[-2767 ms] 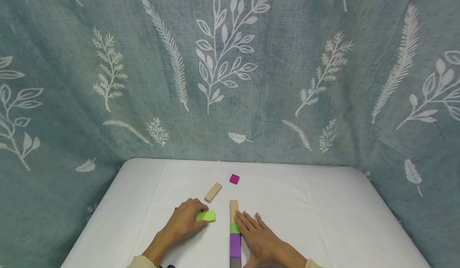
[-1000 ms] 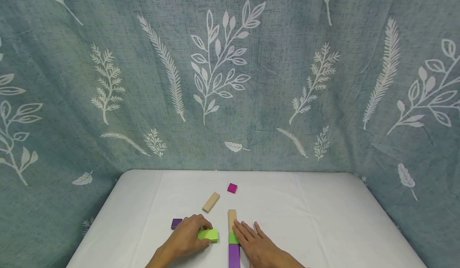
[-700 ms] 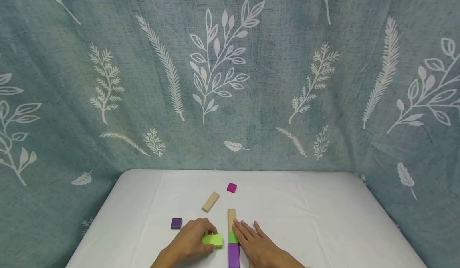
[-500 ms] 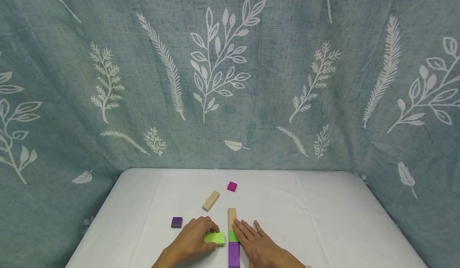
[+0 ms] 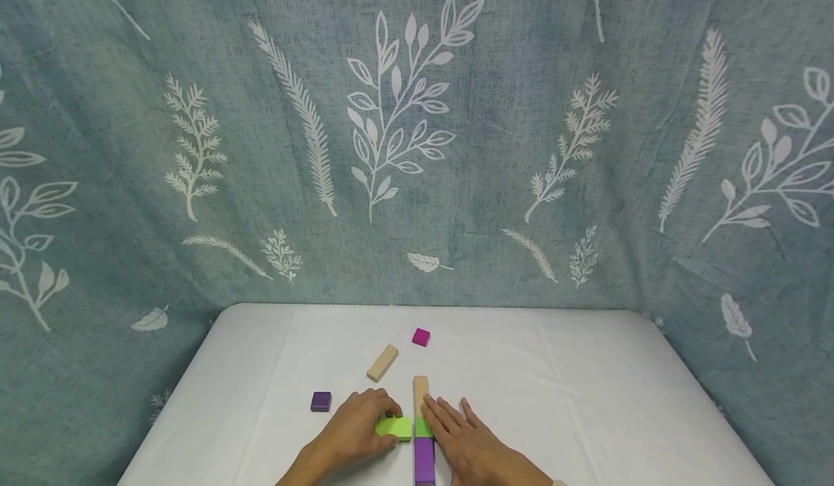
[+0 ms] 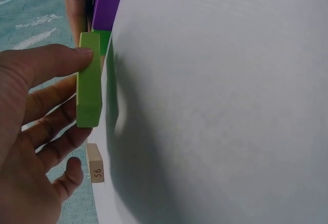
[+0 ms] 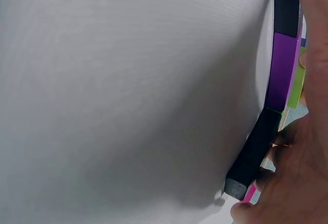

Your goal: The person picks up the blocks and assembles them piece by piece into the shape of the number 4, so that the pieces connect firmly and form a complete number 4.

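My left hand (image 5: 358, 424) pinches a lime-green wooden block (image 6: 89, 80) between thumb and fingers. The block's right end is right at a row of blocks laid end to end. From the far end, that row shows a plain wood block (image 5: 420, 392), a green block (image 5: 423, 428) and a purple block (image 5: 424, 461). Along the row's right side lies my right hand (image 5: 472, 442), fingers straight, fingertips on the plain and green blocks. In the right wrist view, a black block (image 7: 253, 155) by its fingers and another dark block (image 7: 286, 8) adjoin the purple one.
A loose plain wood block (image 5: 382, 363), marked with a number in the left wrist view, lies left of the row. Beyond the row is a magenta block (image 5: 421, 337); a dark purple block (image 5: 321, 401) lies left. All are on the white table (image 5: 586, 392) before a leaf-patterned curtain.
My left hand has slid the lime-green block right, from clear of the row up to its left side, uncovering the dark purple block. The right hand stays beside the row; the head view has tilted slightly up.
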Motion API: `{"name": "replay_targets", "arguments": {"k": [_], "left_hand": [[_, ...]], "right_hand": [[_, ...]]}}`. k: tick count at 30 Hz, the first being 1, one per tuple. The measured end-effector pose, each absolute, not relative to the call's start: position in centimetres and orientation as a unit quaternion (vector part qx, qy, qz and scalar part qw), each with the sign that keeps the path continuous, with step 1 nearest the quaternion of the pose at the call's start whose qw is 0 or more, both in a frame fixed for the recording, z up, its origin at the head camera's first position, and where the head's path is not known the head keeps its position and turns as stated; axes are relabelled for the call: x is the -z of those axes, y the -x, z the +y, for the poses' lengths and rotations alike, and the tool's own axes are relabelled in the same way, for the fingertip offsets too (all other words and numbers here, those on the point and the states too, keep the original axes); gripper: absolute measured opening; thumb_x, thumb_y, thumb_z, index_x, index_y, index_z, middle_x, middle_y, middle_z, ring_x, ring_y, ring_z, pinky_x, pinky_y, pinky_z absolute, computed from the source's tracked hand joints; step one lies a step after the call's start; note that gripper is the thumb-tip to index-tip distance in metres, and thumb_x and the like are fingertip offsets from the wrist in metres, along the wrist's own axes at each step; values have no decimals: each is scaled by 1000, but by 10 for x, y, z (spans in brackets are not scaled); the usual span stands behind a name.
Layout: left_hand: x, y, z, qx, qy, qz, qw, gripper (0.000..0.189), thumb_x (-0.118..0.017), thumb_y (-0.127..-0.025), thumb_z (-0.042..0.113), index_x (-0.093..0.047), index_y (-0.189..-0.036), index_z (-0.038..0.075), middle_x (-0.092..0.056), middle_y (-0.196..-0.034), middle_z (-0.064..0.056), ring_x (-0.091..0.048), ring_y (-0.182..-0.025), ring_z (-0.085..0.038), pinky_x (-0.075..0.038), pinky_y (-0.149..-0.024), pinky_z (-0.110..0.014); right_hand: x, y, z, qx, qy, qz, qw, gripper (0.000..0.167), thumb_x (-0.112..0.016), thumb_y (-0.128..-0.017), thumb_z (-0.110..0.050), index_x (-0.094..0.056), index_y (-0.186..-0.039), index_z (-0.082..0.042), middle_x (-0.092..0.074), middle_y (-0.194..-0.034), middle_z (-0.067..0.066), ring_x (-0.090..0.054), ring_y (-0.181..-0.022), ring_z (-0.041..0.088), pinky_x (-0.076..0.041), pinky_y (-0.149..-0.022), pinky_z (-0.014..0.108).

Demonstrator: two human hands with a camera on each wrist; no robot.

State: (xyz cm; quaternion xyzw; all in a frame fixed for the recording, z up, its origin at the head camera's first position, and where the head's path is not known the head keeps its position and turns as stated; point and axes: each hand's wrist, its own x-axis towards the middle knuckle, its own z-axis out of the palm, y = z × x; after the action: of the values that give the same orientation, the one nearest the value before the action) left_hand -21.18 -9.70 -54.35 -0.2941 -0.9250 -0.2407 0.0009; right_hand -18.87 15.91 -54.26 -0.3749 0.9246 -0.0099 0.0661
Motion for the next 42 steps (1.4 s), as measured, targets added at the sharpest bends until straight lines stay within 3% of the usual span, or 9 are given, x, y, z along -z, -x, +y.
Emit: {"name": "replay_targets", "arguments": {"k": [42], "left_hand": [[548,214,-92,229,297,-927,-5,31,-84,-77,31,-74,-105,21,-61,-96,16,-48,-87,-2,-39,-74,-27]], "right_hand": [[540,188,159,12,382,923,51,130,-62,-70,-86,-21,-159,-1,-22,-165,14,-29,-148,32,-30,-112,60]]}}
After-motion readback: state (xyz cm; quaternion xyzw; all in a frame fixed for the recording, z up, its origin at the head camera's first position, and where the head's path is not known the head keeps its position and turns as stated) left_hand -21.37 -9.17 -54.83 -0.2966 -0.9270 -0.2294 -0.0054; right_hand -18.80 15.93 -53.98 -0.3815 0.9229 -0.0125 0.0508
